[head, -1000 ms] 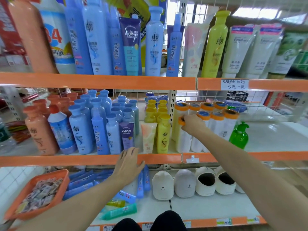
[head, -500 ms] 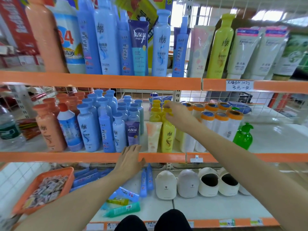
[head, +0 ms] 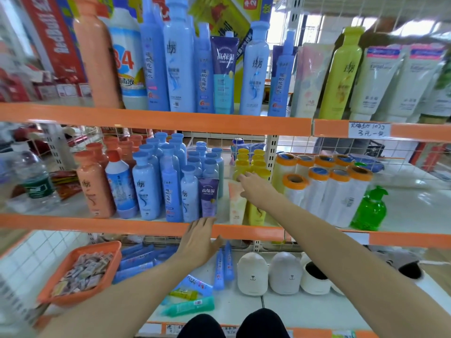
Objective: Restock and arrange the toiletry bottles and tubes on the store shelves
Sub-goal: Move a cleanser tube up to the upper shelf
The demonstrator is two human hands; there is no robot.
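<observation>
The middle shelf (head: 97, 222) carries peach bottles (head: 94, 186), several blue bottles (head: 146, 189), a purple tube (head: 208, 197), a peach-white tube (head: 236, 209) and yellow bottles (head: 255, 212). My right hand (head: 256, 189) reaches over the peach-white tube, fingertips touching a yellow bottle cap (head: 241, 167); it grips nothing that I can see. My left hand (head: 199, 240) lies flat, fingers spread, on the orange shelf edge just below the purple tube. Taller blue bottles (head: 179, 62) and tubes stand on the top shelf.
White rolls with orange caps (head: 324, 191) and a green pump bottle (head: 371, 211) stand to the right. On the bottom shelf are an orange tray of sachets (head: 80, 272), blue tubes (head: 222, 269), a teal tube (head: 189, 306) and white bear-faced items (head: 252, 274). A water bottle (head: 34, 179) stands far left.
My right hand has let go of an orange-capped white roll and moved left to the yellow bottles. The left hand has stayed on the shelf edge. The view has shifted closer.
</observation>
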